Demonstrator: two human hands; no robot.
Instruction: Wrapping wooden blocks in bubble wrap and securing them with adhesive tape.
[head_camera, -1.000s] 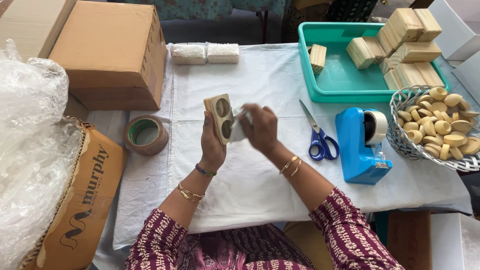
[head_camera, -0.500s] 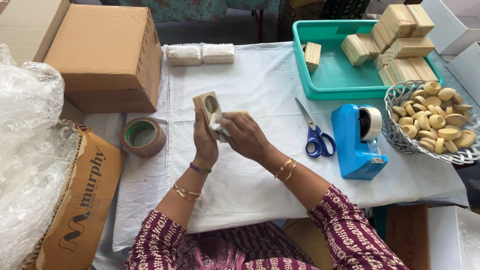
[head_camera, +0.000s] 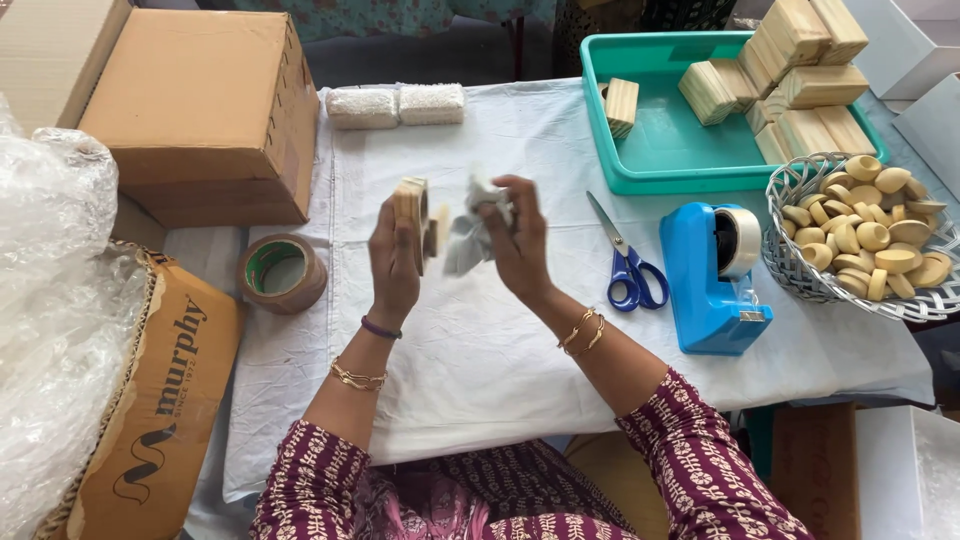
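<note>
- Wooden block (head_camera: 411, 205) is sitting upright in our left hand (head_camera: 395, 262), fingers clamped on its edges, raised over the middle of the desk (head_camera: 480, 350).
- We are pinching a crumpled pale cloth (head_camera: 468, 235) in our right hand (head_camera: 520, 245), fingers closed on it, just at 3 o'clock of the block and close to its face; whether cloth and block are touching we cannot tell.
- We are keeping both hands near each other but apart, above the white sheet covering the desk.
- Blue-handled scissors (head_camera: 628, 265) are lying at 3 o'clock of the right hand, closed, and a blue tape dispenser (head_camera: 712, 270) is standing just beyond them.
- At 2 o'clock a teal tray (head_camera: 660, 150) is holding stacked wooden blocks (head_camera: 800, 80), and a white wire basket (head_camera: 800, 270) at 3 o'clock is holding round wooden pieces (head_camera: 870, 235).
- At 9 o'clock of the left hand a roll of brown tape (head_camera: 282, 272) is lying flat, with a cardboard box (head_camera: 205, 110) at 10 o'clock.
- Two white textured pads (head_camera: 397, 105) are lying side by side at 12 o'clock, at the far desk edge.
</note>
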